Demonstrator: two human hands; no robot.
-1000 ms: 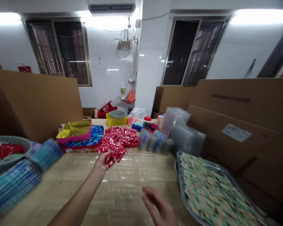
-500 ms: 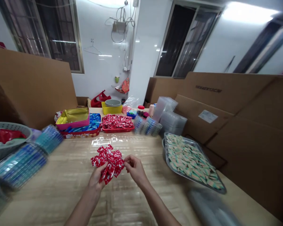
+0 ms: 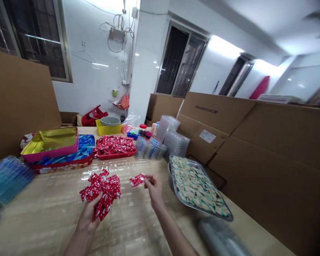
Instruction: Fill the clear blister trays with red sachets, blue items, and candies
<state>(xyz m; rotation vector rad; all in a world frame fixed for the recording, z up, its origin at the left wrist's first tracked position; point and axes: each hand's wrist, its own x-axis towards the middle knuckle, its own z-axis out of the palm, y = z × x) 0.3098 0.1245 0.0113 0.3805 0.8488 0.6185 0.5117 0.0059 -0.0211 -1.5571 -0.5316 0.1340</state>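
Head view: apparently wooden table (image 3: 42,208), white wall (image 3: 92,90).

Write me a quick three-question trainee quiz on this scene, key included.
1. True or false: the bunch of red packets is in the right hand.
2. Fill in: the grey bowl sits in a ____ container.
3. Choose: the packets in the red-sided tray under the pink tin are A white, B blue, C green.

Key: 1 false, the left hand holds it and the right holds a single red packet; 2 yellow; 3 B.
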